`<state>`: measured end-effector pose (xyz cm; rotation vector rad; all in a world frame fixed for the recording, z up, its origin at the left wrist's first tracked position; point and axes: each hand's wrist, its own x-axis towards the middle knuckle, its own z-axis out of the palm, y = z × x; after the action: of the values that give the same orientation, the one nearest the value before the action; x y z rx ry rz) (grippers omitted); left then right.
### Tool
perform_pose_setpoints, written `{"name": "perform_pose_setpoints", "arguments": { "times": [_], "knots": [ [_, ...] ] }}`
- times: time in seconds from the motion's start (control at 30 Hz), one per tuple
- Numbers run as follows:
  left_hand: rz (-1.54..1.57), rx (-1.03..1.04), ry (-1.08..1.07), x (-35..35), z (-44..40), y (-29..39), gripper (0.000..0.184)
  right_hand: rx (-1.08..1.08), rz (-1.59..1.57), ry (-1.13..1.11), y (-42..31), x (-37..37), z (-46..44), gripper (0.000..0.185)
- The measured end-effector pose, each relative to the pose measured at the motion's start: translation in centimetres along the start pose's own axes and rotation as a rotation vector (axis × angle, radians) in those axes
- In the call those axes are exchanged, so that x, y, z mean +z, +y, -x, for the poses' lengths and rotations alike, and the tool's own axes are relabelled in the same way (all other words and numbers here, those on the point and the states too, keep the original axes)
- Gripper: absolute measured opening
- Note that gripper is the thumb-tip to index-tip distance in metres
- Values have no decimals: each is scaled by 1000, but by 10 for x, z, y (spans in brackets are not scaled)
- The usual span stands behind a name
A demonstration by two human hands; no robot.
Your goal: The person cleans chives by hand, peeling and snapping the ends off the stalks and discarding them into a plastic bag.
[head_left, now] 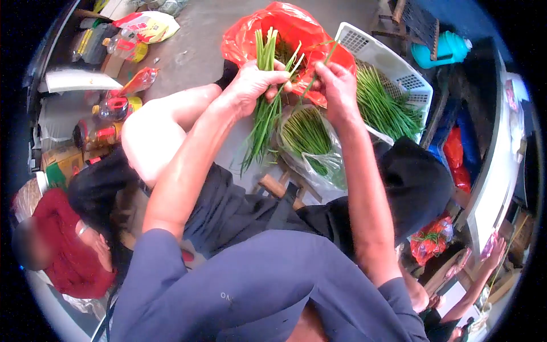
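A bunch of long green stalks (265,122) is gripped in my left hand (253,85), its leafy ends hanging down. My right hand (337,88), to the right of it, pinches a single thin green stalk. Both hands are over the near edge of an open red plastic bag (296,23), which has green scraps inside. Below and between my hands, a clear plastic bag (337,171) holds more upright green stalks (307,132). To the right, a white plastic basket (419,85) contains a large pile of green stalks (387,108).
Bottles (117,108) and packets stand at the left. A person in a red top (68,239) sits at lower left; another person's raised arm (476,285) shows at lower right. A teal jug (450,50) lies at upper right, near a stool (415,25).
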<state>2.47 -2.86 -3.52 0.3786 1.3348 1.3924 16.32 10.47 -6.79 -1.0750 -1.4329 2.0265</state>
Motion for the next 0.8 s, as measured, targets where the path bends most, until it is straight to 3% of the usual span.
{"name": "perform_pose_setpoints", "arguments": {
  "times": [0.13, 0.2, 0.4, 0.8],
  "knots": [
    [29, 20, 10, -5, 1, 4, 13, -98, 178, -82, -24, 19, -36, 33],
    [12, 37, 16, -7, 0, 6, 14, -147, 266, 5, -28, 25, -45, 34],
    [9, 48, 38, -2, -1, 5, 14, -248, 253, -45, -33, 21, -8, 29],
    [-43, 36, -16, 5, -3, -4, 13, -93, 190, -195, -19, 22, 1, 22]
  ]
}}
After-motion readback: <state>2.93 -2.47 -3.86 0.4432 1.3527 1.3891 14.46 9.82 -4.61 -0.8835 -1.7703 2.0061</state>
